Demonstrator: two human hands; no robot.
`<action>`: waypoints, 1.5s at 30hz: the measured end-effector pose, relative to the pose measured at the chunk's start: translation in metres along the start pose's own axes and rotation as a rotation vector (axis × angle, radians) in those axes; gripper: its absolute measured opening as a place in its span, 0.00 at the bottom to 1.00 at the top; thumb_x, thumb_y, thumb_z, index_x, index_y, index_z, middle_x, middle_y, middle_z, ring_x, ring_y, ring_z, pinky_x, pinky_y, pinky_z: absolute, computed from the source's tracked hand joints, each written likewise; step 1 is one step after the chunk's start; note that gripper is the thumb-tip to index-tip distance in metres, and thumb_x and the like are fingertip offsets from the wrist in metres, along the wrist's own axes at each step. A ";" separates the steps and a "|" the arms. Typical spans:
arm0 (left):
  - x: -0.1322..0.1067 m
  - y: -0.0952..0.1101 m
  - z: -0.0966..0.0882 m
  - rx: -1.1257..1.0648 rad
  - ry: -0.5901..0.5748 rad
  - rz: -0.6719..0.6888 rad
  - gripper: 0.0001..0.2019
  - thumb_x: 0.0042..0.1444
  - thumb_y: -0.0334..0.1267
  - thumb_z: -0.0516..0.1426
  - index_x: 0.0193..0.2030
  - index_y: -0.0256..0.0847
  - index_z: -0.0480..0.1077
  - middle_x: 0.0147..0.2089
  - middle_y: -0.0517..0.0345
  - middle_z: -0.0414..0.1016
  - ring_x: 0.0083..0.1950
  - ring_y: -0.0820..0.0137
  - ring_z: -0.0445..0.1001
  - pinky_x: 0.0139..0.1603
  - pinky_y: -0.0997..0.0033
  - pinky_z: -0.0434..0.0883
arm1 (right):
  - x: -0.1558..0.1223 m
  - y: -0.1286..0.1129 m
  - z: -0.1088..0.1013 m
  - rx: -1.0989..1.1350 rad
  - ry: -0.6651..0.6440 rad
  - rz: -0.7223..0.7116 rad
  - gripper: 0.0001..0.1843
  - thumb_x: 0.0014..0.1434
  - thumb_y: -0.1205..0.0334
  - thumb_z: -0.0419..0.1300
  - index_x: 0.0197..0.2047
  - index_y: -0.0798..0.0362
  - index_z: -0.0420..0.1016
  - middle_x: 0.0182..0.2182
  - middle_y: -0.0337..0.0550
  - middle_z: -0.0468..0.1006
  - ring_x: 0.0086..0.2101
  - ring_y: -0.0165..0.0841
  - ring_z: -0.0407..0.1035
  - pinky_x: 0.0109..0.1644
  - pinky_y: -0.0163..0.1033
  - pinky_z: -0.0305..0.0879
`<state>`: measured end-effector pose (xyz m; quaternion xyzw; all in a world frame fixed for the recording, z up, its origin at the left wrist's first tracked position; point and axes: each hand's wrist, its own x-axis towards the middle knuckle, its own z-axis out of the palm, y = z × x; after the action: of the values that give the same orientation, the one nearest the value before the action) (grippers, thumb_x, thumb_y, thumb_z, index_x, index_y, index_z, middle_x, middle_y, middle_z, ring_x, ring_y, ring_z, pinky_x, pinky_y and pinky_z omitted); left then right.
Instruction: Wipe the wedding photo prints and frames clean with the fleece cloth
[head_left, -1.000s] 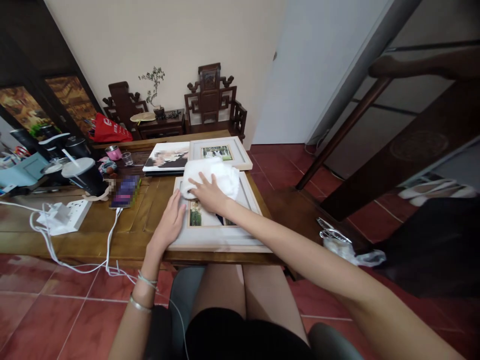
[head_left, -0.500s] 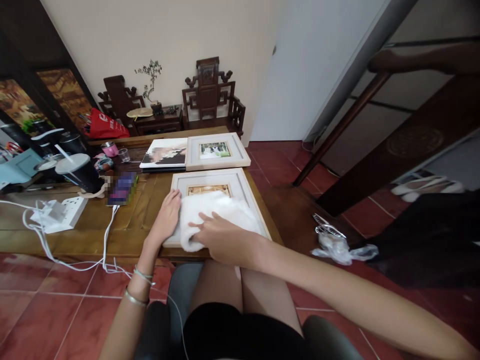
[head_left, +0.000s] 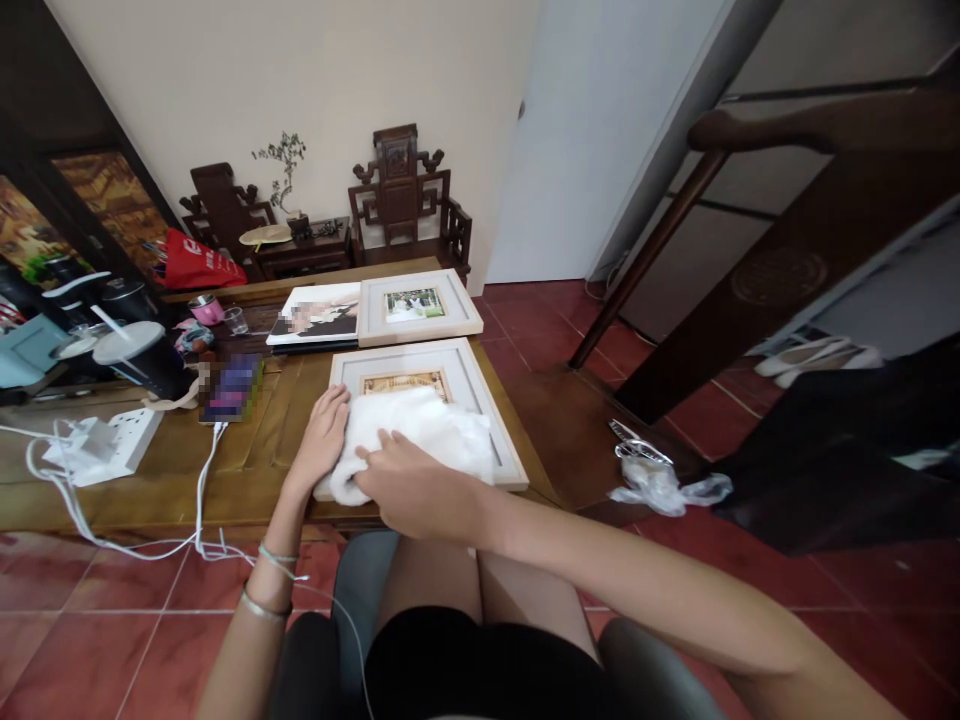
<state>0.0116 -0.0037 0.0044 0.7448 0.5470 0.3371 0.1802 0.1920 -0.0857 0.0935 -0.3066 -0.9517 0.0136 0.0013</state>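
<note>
Toward the left, a white power strip (head_left: 139,445) lies by the near edge of the wooden surface (head_left: 259,445), with white cables trailing over that edge. Behind it stands a black cup (head_left: 157,372) with a pale lid and a straw; to the right is a phone (head_left: 234,385), plugged into a cable. A picture panel (head_left: 337,325) lies farther back, toward the far edge. The left hand (head_left: 322,435) rests on the left side of a pale wooden frame (head_left: 469,375), its fingers extended and nearly together, grasping nothing. That frame lies flat in the near right corner of the surface. The right hand (head_left: 397,475) lies on a folded white cloth (head_left: 442,430), fingers partly spread over its top. The cloth covers the lower part of the frame, close to the near edge; the top of the picture shows above it. Just behind, a second frame (head_left: 457,310) lies at the far right corner, beside the panel.
</note>
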 end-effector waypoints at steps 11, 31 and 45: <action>-0.005 0.008 -0.001 0.156 -0.002 0.124 0.20 0.64 0.40 0.46 0.58 0.35 0.67 0.65 0.43 0.63 0.68 0.60 0.56 0.69 0.52 0.53 | -0.063 0.028 0.016 0.044 0.029 0.169 0.23 0.46 0.79 0.53 0.45 0.58 0.76 0.52 0.55 0.73 0.54 0.50 0.61 0.54 0.50 0.61; -0.001 -0.004 0.003 0.140 0.024 0.166 0.21 0.60 0.30 0.44 0.58 0.34 0.67 0.64 0.43 0.62 0.69 0.59 0.55 0.69 0.51 0.53 | -0.064 0.021 0.033 0.131 0.154 0.157 0.25 0.47 0.78 0.52 0.47 0.55 0.75 0.58 0.50 0.69 0.63 0.46 0.52 0.65 0.50 0.52; 0.004 -0.008 -0.001 0.219 -0.074 0.222 0.22 0.60 0.29 0.43 0.60 0.31 0.64 0.66 0.41 0.61 0.70 0.60 0.54 0.69 0.51 0.54 | -0.104 0.093 0.045 -0.032 0.246 0.379 0.23 0.44 0.80 0.50 0.38 0.55 0.78 0.58 0.49 0.69 0.63 0.47 0.52 0.64 0.57 0.53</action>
<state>0.0061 0.0024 0.0010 0.8277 0.4879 0.2655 0.0793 0.3300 -0.0716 0.0470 -0.4795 -0.8697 -0.0393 0.1100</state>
